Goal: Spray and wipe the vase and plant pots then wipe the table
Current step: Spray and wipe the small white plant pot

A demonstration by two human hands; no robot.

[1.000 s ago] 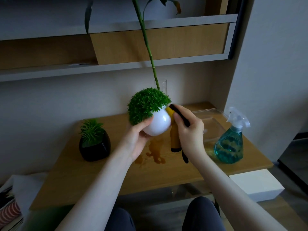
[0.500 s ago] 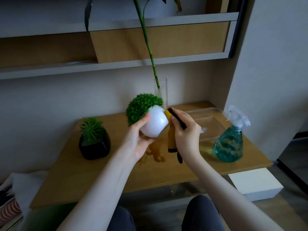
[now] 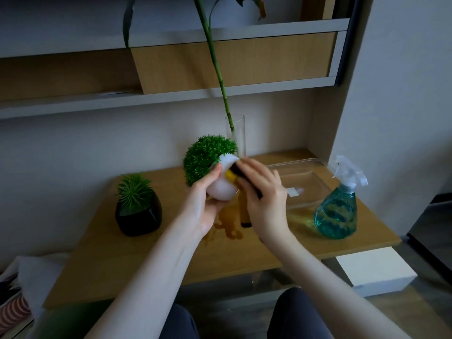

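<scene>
Wooden tabletop (image 3: 146, 260) underneath, wet brown stain (image 3: 230, 228) near the middle, not yet wiped. Clear shallow plastic tray (image 3: 303, 177) at the right rear. Tall clear glass vase (image 3: 238, 135) with a green stalk behind the hands, upright. Teal spray bottle (image 3: 338, 211) at the right edge, untouched. Black pot with spiky green plant (image 3: 138, 214) at the left, standing.

Round white pot with bushy green plant (image 3: 222, 189) lifted off the table and tipped leftward, cupped from below in the left hand (image 3: 205, 204), thumb curled over its side. Right hand (image 3: 264, 199) clamped on a yellow-and-black cloth (image 3: 231, 176), pressed against the pot's white flank.

Likely risks: smooth wet pot sliding from a one-handed hold under the rubbing; hanging cloth tail dragging through the stain; an elbow swing knocking the vase.
</scene>
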